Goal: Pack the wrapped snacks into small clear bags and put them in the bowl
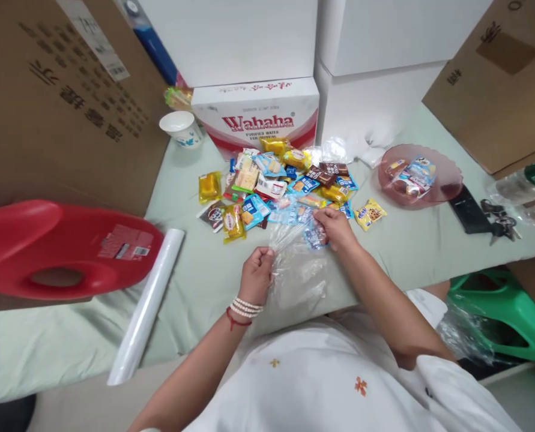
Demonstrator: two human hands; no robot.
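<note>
Clear, thin plastic bag, drawn out between our two hands above the near part of the bench draped in pale green cloth. Our left hand has its fingers pinched on the bag's left edge; our right hand, farther forward, has its fingers closed on the upper right edge, and the film is gathered into creases between them. A blue printed packet shows just below the right hand; we cannot tell whether it is held, inside the bag or behind it. Beyond lies a mixed pile of small wrapped snacks, with a translucent pink plastic bowl to its right. We judge the film to be very light, limp and slippery, apt to cling to itself and to tear if strained; it is best taken by its edges, between thumb and forefinger, with gentle tension.
</note>
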